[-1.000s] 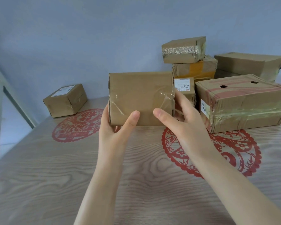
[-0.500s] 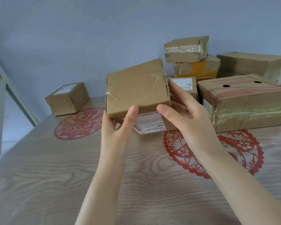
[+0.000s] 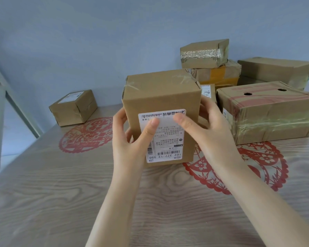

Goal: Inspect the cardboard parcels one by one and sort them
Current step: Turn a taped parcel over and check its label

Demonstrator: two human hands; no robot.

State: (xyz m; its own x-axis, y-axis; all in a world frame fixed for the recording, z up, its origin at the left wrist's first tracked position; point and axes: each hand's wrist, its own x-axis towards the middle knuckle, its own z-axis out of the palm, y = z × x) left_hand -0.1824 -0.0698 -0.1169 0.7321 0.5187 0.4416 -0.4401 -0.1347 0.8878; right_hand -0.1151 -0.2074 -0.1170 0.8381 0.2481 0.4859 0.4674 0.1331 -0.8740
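Grip: left hand (image 3: 130,143), right hand (image 3: 212,136) clasp taped cardboard parcel (image 3: 161,97) (boxy, matte).

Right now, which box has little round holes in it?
The big red-striped parcel on the right; two round holes show in its top, and no other parcel shows any.

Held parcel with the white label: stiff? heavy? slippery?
Probably stiff: the held parcel shows square edges and flat faces. Likely light for its size, since the left hand and right hand grip it with just thumbs and fingers. The glossy label and clear tape near its top may be slicker than bare cardboard.
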